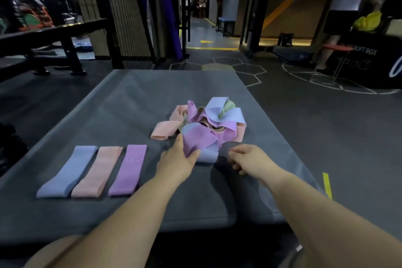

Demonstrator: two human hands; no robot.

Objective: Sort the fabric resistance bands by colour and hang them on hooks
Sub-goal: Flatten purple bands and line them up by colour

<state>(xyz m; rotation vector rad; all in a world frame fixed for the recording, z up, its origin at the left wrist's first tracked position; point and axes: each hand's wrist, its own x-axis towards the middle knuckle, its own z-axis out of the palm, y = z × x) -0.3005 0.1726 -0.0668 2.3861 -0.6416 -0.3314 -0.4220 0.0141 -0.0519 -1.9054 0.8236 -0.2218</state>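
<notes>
– Bands on the grey padded surface: how are they laid out?

– Three lie flat, side by side, near the surface's near edge toward its left corner. From left to right they are a pale blue fabric loop, a peach-pink fabric loop and a purple fabric loop. Neighbours touch or nearly touch along their long sides, and the purple one carries faint pale print I cannot read.

– And the unsorted ones?

– A tangled heap of fabric bands sits around the middle of the surface, a little toward the right edge. It mixes peach-pink, purple, pale blue and pale green loops, twisted over one another.

– What is the left hand doing?

– It reaches to the near side of the heap and pinches a crumpled purple band. The thumb lies on top of the fabric and the fingers run along its left side. That band is still caught up in the heap, with a pale blue fold showing just under it.

– The right hand?

– It hangs just to the right of that blue fold, fingers loosely curled, holding nothing and touching no band.

– Anything beyond the surface?

– A yellow tape strip marks the dark floor beside the right edge. A black box printed "SOFT BOX" stands well off past the far right corner, and a black bench stands beyond the far left corner.
</notes>
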